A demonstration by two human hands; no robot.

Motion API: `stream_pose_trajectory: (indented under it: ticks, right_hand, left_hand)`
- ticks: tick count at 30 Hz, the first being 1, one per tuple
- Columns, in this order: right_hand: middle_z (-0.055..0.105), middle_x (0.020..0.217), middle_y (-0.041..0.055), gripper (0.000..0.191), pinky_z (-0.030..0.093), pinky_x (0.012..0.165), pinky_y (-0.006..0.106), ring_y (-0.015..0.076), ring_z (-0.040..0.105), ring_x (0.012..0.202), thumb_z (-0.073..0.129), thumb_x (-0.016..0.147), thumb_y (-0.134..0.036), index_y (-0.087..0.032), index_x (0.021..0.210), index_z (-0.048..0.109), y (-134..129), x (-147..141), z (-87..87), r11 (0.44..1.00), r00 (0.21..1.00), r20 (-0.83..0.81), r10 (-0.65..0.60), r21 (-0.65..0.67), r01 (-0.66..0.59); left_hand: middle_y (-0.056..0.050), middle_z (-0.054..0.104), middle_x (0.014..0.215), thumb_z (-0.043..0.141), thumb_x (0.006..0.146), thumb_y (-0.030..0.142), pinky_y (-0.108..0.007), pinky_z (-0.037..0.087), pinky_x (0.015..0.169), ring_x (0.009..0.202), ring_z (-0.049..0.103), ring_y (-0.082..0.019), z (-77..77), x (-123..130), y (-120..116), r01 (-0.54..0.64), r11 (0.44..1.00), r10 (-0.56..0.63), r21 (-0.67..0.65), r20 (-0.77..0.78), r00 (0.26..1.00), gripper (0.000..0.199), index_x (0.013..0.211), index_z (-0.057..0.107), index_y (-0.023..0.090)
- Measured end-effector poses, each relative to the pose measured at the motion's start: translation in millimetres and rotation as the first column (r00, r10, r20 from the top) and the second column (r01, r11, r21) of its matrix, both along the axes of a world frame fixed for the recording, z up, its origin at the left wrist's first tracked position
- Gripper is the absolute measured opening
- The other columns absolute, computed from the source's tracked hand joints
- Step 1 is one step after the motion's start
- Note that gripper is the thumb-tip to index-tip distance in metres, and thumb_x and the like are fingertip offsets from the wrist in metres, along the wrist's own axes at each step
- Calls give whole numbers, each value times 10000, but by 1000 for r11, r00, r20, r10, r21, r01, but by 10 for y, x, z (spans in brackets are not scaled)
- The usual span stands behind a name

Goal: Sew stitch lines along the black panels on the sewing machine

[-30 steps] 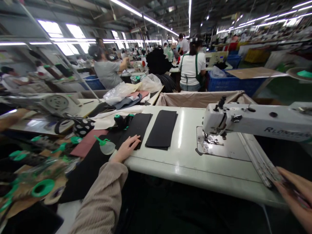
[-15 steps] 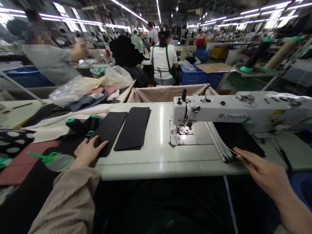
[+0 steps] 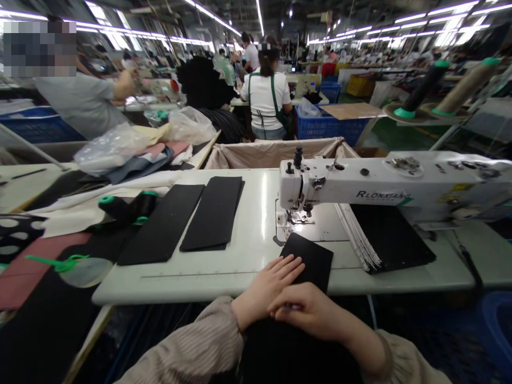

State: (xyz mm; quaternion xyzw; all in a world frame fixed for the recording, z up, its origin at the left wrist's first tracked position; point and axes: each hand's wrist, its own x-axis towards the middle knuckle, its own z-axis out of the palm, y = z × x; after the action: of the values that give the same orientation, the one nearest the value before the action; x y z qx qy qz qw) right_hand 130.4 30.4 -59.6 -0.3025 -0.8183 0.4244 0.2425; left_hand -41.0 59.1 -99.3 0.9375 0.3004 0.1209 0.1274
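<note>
Left hand (image 3: 268,282) is shown laid flat and open, fingers extended, its fingertips resting on the near left edge of a black rectangular panel (image 3: 314,261). The panel is placed at lower centre on the white surface (image 3: 240,272), below the sewing machine head (image 3: 360,181). Right hand (image 3: 308,306) is crossed against the left wrist, fingers loosely curled; whether anything is grasped cannot be told. Two further black panels (image 3: 212,213) are laid at centre left.

The head-worn camera looks forward and down from just behind the near edge of the worktop (image 3: 240,280), close above the left hand (image 3: 266,280) and right hand (image 3: 308,306) at bottom centre, with the sewing machine (image 3: 352,186) right of centre and far workstations (image 3: 308,82) along the top.
</note>
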Motion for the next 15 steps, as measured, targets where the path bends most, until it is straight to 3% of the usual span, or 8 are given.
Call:
stream_pose_trajectory:
  ticks: [2,4,7,9,12,15]
  right_hand:
    - [734,1096,34,293,490,876,217,128,669,985,437,1003,-328,-193,1120,670,312,60,-60,980,982,58,-178,101,172]
    - [645,1314,46,346,475,939,243,149,620,1143,420,1001,-288,-209,1298,580,637,83,-106,894,887,235,-397,317,316]
    - [482,1497,9,478,473,952,272,178,544,1266,416,966,-170,-261,1434,455,1001,61,-178,862,833,322,-450,399,312]
    - [477,1499,-16,514,492,923,284,194,577,1228,439,937,-143,-285,1430,460,1101,66,-235,865,826,347,-444,407,294]
    - [507,1472,-13,510,532,863,317,223,640,1133,478,917,-174,-294,1413,488,1071,156,-332,855,793,392,-467,427,293]
    - [510,1467,-9,496,565,774,317,222,672,1071,476,929,-229,-308,1418,485,968,270,-428,821,720,444,-533,476,314]
  left_hand:
    - [-61,443,1510,478,991,299,-434,352,1142,1401,393,-252,-94,-149,-94,-188,979,190,75,-24,981,487,1465,404,216]
    - [-73,517,1446,479,994,311,-452,392,1093,1343,452,-272,-104,-323,-172,-367,920,372,141,-13,928,414,1395,492,207]
    - [-97,579,1352,528,972,372,-475,433,1020,1234,514,-300,-44,-530,-212,-520,834,530,186,-8,848,395,1332,556,211]
    - [-98,599,1274,546,960,408,-478,451,981,1144,545,-294,6,-613,-166,-559,809,572,182,-26,820,452,1381,523,249]
    - [-95,591,1193,564,940,458,-484,464,959,1078,556,-285,66,-656,18,-529,836,541,148,-56,839,571,1470,419,300]
    - [-115,520,1348,573,932,456,-506,413,1057,1254,479,-315,85,-607,306,-427,899,431,100,-23,902,539,1420,477,251]
